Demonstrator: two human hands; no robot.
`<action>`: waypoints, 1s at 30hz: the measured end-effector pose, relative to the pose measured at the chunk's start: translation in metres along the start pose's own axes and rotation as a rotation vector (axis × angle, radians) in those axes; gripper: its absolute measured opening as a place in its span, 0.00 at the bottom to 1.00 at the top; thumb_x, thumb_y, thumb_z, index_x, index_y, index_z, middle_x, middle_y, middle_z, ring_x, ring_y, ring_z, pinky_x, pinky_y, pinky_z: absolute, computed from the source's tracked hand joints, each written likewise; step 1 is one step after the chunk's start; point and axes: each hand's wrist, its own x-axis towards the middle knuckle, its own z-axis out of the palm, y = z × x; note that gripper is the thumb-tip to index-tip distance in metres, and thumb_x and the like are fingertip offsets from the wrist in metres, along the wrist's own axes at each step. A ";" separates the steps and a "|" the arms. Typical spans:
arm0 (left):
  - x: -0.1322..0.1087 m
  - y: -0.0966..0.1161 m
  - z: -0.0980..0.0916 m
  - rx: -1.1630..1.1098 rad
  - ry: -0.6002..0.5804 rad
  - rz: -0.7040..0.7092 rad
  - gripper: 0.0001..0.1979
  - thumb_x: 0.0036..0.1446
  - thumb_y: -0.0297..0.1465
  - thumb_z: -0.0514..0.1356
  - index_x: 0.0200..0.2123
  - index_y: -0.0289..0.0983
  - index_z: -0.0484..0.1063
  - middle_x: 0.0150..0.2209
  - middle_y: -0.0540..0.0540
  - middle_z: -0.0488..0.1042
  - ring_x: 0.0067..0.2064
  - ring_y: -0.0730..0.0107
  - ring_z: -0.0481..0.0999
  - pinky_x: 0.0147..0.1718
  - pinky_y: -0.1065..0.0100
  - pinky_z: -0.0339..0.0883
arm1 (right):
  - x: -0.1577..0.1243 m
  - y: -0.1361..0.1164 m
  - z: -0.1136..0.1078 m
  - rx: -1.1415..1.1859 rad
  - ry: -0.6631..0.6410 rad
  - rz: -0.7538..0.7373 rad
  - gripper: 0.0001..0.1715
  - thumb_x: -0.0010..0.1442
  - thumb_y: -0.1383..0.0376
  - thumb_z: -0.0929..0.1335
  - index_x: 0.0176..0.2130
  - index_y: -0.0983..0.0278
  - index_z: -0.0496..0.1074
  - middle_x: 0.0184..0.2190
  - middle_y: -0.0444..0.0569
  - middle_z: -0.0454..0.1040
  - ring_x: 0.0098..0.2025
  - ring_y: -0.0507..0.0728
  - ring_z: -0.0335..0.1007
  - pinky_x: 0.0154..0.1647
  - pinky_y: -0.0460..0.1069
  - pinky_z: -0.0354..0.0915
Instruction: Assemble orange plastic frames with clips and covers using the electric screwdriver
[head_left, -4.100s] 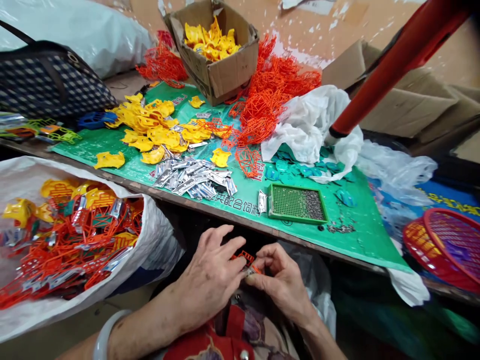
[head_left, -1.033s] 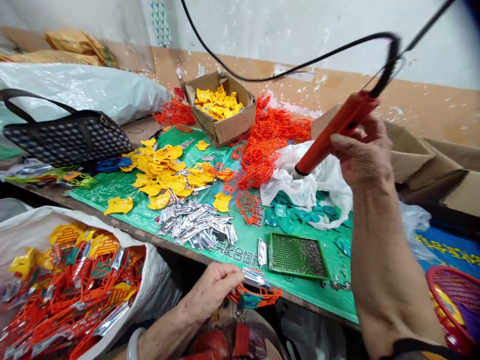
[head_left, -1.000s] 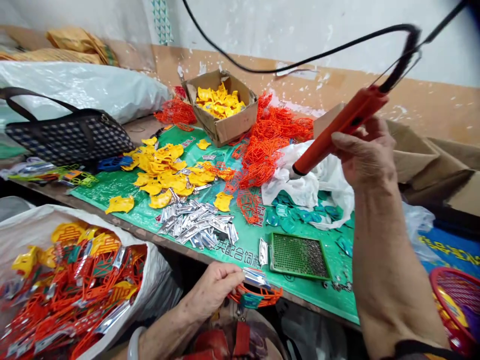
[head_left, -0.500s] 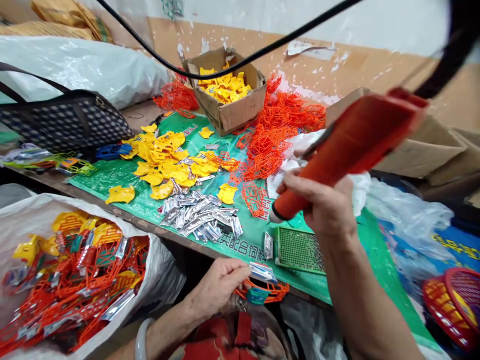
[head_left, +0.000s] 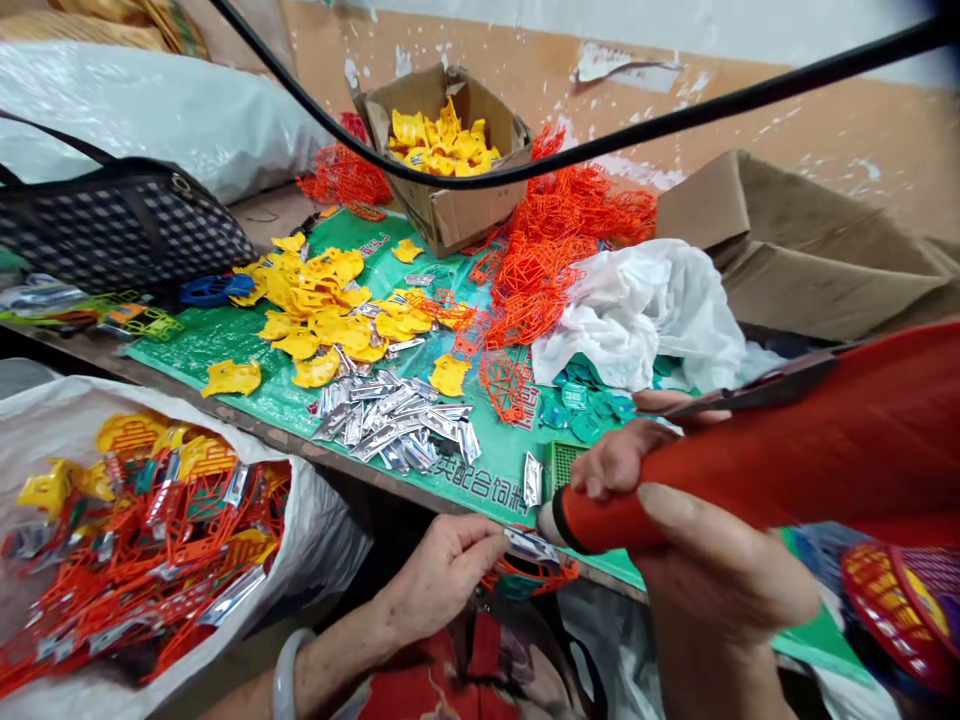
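Observation:
My left hand [head_left: 451, 562] is closed at the table's front edge, pinching an orange plastic frame [head_left: 556, 577] that carries a green piece and a silvery metal plate [head_left: 529, 545] on top. My right hand [head_left: 697, 530] wraps round a red electric screwdriver [head_left: 757, 450], held slanting in from the right with its black cord looping overhead. The driver's pale tip is at the right end of the metal plate; whether it touches is hard to tell. Beside them on the table lie one loose metal plate [head_left: 532, 481] and a green plastic basket [head_left: 564, 462], partly hidden by my right hand.
Metal plates [head_left: 401, 420] and yellow plastic pieces [head_left: 322, 310] lie heaped on the green sheet. Behind are orange frames [head_left: 536, 265] and a carton [head_left: 476, 212] of yellow pieces. Green pieces [head_left: 589, 400] lie beside a white bag [head_left: 637, 300]. A sack [head_left: 319, 520] of assembled parts stands left.
The red electric screwdriver has come down and toward me, its tip now at the metal plate. My left hand keeps its grip on the frame almost unmoved. The view has shifted slightly.

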 end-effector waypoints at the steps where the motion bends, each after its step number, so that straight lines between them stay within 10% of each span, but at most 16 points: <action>1: 0.000 0.000 0.000 0.000 -0.001 -0.003 0.20 0.57 0.46 0.60 0.32 0.33 0.80 0.26 0.47 0.75 0.33 0.64 0.70 0.34 0.68 0.64 | -0.001 0.001 0.000 -0.002 -0.001 0.001 0.20 0.50 0.69 0.72 0.44 0.57 0.70 0.25 0.40 0.74 0.27 0.52 0.71 0.32 0.50 0.71; 30: -0.003 -0.001 0.000 0.311 -0.002 0.126 0.19 0.61 0.39 0.54 0.24 0.34 0.74 0.24 0.49 0.67 0.29 0.69 0.63 0.31 0.69 0.57 | -0.011 0.018 -0.004 -0.130 -0.040 0.047 0.23 0.51 0.65 0.73 0.47 0.56 0.68 0.26 0.41 0.72 0.27 0.54 0.69 0.32 0.54 0.69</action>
